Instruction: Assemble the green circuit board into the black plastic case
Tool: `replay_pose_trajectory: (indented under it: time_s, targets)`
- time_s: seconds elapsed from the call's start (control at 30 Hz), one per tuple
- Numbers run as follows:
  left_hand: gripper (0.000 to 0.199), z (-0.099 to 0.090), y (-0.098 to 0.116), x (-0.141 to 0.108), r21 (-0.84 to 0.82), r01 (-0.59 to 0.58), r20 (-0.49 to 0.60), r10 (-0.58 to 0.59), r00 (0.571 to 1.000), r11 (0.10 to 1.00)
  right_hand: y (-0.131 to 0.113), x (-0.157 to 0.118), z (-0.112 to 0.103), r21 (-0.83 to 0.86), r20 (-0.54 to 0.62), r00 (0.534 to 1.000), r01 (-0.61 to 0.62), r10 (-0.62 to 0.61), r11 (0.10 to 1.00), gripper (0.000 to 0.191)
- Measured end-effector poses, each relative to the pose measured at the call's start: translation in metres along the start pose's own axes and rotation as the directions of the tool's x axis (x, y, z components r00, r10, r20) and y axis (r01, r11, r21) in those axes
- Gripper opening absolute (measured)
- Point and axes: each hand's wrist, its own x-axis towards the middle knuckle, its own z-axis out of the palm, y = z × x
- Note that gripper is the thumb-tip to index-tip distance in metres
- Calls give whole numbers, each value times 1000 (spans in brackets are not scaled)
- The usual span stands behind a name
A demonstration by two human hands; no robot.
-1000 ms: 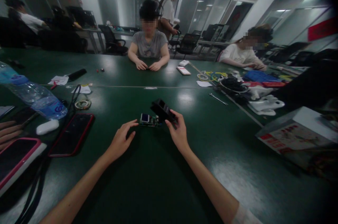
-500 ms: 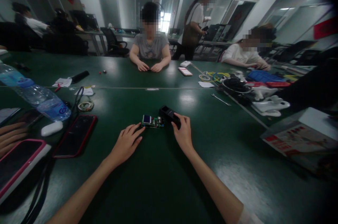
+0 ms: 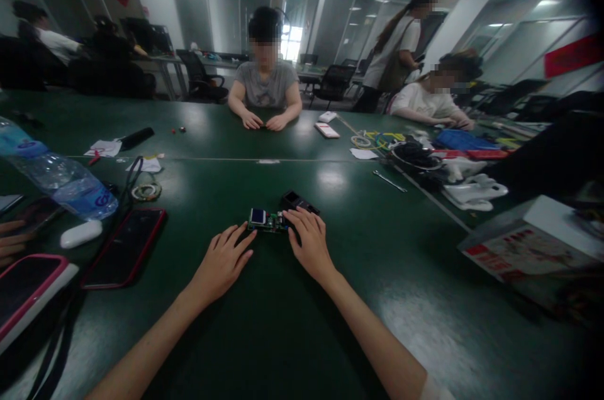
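Note:
A small green circuit board with a little screen (image 3: 259, 217) lies on the dark green table, tilted slightly. At its left end rests my left hand (image 3: 223, 261), its fingers stretched out and the fingertips at the board's edge. My right hand (image 3: 309, 239) is spread over the right end of the board, with the index finger reaching onto it or just above. Behind that hand lies a black plastic case (image 3: 293, 199), partly hidden by the fingers. Neither hand is closed around anything.
To the left are a water bottle (image 3: 61, 170), a red-edged phone (image 3: 127, 249), a white earbud case (image 3: 81, 234) and another person's hand (image 3: 12, 243). A wrench (image 3: 389, 181), tangled cables (image 3: 410, 151) and a box (image 3: 533, 249) are on the right. People sit across the table.
My right hand has let go of the black case and shifted left over the board's right end. My left hand stays by the board. A standing person behind has moved right.

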Motion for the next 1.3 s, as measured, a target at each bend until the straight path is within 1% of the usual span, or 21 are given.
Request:
replay_pose_trajectory:
  time_s: [0.03, 0.1, 0.3, 0.4, 0.47, 0.53, 0.6, 0.67, 0.73, 0.87, 0.93, 1.03, 1.07, 1.1, 1.2, 1.3]
  targets:
    - [47, 0, 0, 0, 1, -1, 2, 1, 1000, 1000, -2, 0, -1, 0, 28, 999, 34, -34, 999, 47]
    - [47, 0, 0, 0, 4, -5, 4, 5, 1000, 1000, -3, -1, -1, 9, 50, 997, 66, -66, 998, 44]
    - [49, 0, -1, 0, -2, -4, 11, 4, 1000, 1000, -1, -1, -1, 66, 53, 995, 80, -84, 995, 39]
    - [50, -1, -1, 0, -16, 9, 14, -8, 1000, 1000, -2, 0, -2, 74, 33, 997, 69, -71, 995, 38]
    - [50, 0, -2, 0, -25, 11, 5, -11, 1000, 1000, 0, 0, -2, 55, -31, 999, 18, -16, 998, 38]
    - [50, 0, -3, -1, -27, 9, 1, -9, 1000, 1000, 4, 0, 0, 30, -131, 988, -83, 87, 996, 39]
    - [50, 0, -4, -1, -29, 8, 9, -8, 1000, 1000, 13, 0, 4, 24, -216, 955, -201, 202, 979, 43]
    - [50, 0, -5, -1, -33, 15, 21, -14, 1000, 999, 24, -1, 10, 49, -260, 923, -282, 285, 958, 51]
    - [50, -1, -4, -1, -38, 22, 26, -21, 999, 999, 35, -3, 16, 94, -277, 906, -307, 321, 947, 54]
    - [49, -2, -2, 0, -46, 17, 17, -16, 1000, 999, 49, -5, 23, 200, -259, 895, -318, 363, 927, 51]
    - [48, -2, -2, -1, -47, 12, 13, -12, 1000, 999, 48, -4, 22, 243, -265, 884, -326, 385, 914, 48]
    - [48, -2, -4, -2, -55, 9, 6, -8, 1000, 998, 38, -2, 15, 322, -294, 869, -301, 398, 897, 48]
    - [49, -2, -4, -2, -58, 7, 3, -6, 1000, 998, 32, -2, 13, 348, -295, 873, -280, 388, 895, 49]
    - [49, -2, -4, -2, -59, 5, 0, -5, 1000, 998, 27, -1, 11, 371, -281, 887, -252, 367, 894, 50]
    - [49, -1, -4, -2, -55, -1, -8, 0, 1000, 998, 10, -1, 10, 419, -199, 939, -178, 282, 890, 52]
    - [49, -1, -2, -1, -49, 5, -10, -5, 1000, 999, -2, -2, 11, 429, -133, 972, -120, 194, 895, 53]
